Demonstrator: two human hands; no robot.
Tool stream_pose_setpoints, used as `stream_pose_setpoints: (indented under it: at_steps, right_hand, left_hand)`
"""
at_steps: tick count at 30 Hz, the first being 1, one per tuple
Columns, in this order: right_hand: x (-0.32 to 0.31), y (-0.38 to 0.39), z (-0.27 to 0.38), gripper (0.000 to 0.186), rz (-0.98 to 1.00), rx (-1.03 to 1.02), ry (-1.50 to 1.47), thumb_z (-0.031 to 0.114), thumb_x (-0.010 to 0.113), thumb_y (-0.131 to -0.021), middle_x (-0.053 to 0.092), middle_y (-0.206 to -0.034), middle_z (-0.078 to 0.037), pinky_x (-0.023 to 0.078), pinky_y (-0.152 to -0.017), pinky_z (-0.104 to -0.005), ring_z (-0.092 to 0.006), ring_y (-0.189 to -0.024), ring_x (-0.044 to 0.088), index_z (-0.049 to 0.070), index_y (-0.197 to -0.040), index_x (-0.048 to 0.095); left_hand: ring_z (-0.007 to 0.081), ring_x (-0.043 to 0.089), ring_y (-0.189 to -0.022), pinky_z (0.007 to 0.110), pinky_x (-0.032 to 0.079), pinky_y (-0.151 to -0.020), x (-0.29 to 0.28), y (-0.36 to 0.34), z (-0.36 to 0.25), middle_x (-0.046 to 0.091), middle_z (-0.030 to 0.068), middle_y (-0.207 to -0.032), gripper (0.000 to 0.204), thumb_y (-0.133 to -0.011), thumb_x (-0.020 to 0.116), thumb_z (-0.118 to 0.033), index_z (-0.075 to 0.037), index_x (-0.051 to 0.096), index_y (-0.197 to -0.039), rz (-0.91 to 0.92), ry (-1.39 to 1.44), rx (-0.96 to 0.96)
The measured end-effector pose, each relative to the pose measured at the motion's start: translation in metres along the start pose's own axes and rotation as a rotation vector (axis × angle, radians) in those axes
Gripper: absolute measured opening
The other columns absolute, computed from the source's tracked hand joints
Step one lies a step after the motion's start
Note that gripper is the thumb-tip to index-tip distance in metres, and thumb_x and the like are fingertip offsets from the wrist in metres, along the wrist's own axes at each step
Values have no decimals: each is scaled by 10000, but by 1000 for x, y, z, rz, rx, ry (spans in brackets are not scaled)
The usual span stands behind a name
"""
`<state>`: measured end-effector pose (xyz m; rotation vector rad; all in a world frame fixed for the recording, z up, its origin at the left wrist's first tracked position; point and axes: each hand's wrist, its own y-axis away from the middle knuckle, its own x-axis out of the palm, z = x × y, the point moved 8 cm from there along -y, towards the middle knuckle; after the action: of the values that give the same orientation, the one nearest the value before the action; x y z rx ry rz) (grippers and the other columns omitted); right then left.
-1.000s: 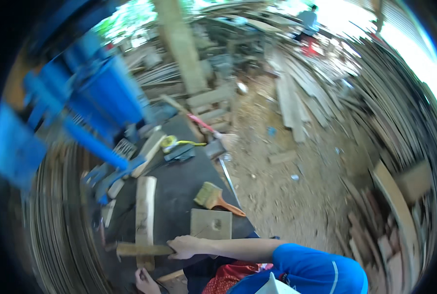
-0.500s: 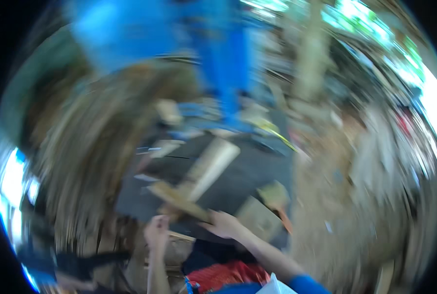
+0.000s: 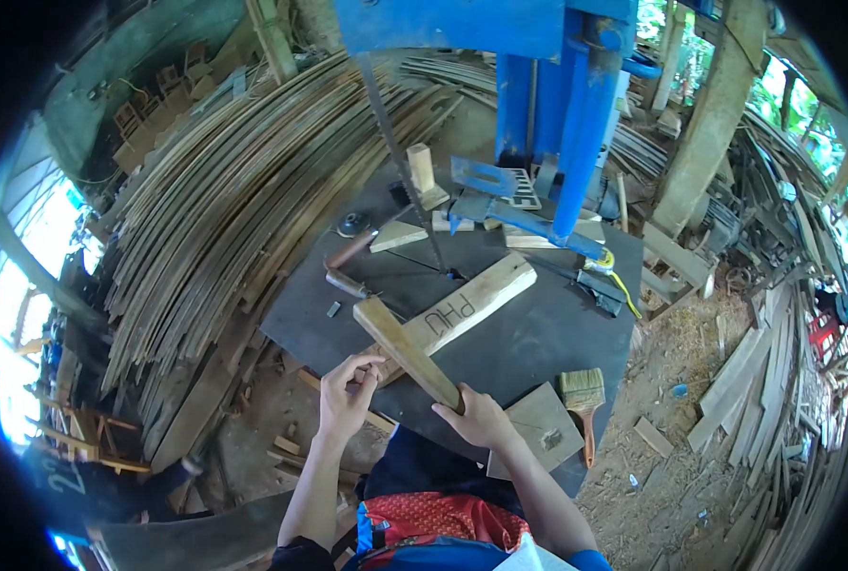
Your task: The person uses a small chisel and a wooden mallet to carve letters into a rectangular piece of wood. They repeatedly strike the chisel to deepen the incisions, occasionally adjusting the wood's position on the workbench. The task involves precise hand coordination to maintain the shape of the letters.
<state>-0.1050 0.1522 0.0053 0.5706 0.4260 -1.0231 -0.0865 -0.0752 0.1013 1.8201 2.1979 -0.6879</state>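
My right hand [image 3: 481, 419] grips the near end of a short wooden bar [image 3: 408, 352], which slants away to the left. The bar crosses the near part of a thicker wooden block [image 3: 481, 303] with dark hand-drawn marks, lying on the dark saw table [image 3: 566, 333]. My left hand [image 3: 346, 395] is closed with thumb and fingers pinched, beside the block's near end at the table's front edge. Whatever is between those fingers is hidden. Past the block's far side, the upright bandsaw blade [image 3: 405, 171] runs down into the table.
The saw's blue frame [image 3: 576, 133] rises behind the table. A brush [image 3: 584, 395] and a flat square board [image 3: 535, 433] lie near right, a yellow tape measure [image 3: 606, 262] farther back. Small wood offcuts [image 3: 398, 237] sit around the blade. Long planks [image 3: 224, 209] are stacked at left.
The earlier frame is smeared by motion and the view has swung, so the scene sits differently. My right hand is on the bar in both; my left hand stays near the block's end.
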Motion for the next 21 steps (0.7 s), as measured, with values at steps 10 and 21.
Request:
stream_pose_setpoints:
  at_steps: [10, 21]
  right_hand:
    - [-4, 2, 2, 656, -45, -56, -50, 585, 669, -965, 723, -921, -320, 555, -827, -574, -523, -946, 701, -52, -1121, 642]
    - [25, -18, -40, 519, -113, -162, 32, 282, 716, -905, 715, -1005, -332, 549, -856, -577, -515, -999, 682, -66, -1265, 580]
  left_hand:
    - [226, 672, -677, 353, 534, -647, 29, 17, -272, 769, 152, -914, 281, -844, 657, -256, -24, 788, -932, 665, 985, 890]
    - [170, 663, -644, 297, 493, -534, 37, 7, -280, 777, 116, -894, 171, -883, 741, -192, -36, 802, -915, 711, 1223, 861]
